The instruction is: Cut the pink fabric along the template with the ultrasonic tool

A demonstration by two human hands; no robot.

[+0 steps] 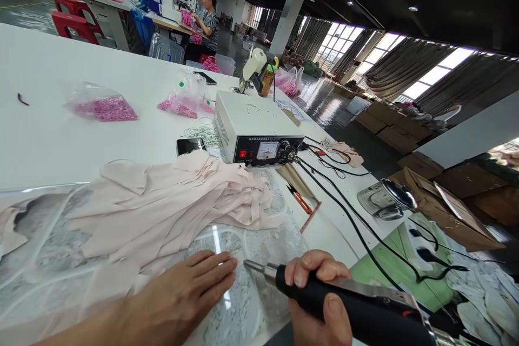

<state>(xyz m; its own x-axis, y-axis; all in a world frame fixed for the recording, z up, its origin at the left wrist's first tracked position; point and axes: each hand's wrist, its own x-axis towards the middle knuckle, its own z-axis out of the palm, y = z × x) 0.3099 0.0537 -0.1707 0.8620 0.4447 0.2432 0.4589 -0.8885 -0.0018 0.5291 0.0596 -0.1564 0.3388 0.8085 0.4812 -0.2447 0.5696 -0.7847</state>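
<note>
White control box [259, 130], front panel print perhaps Chinese, too small to read

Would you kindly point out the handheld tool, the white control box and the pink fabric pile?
handheld tool [348, 303], head view, black handle.
white control box [251, 119], head view, top panel.
pink fabric pile [170, 200], head view, middle.

Blurred face of the distant seated person [207, 19]; tool [352, 303] rear beyond the bottom edge.

2 hands [190, 292], 1 handheld tool [348, 303], 1 control box [259, 130], 3 bead bags [101, 105] (pink contents)
</note>
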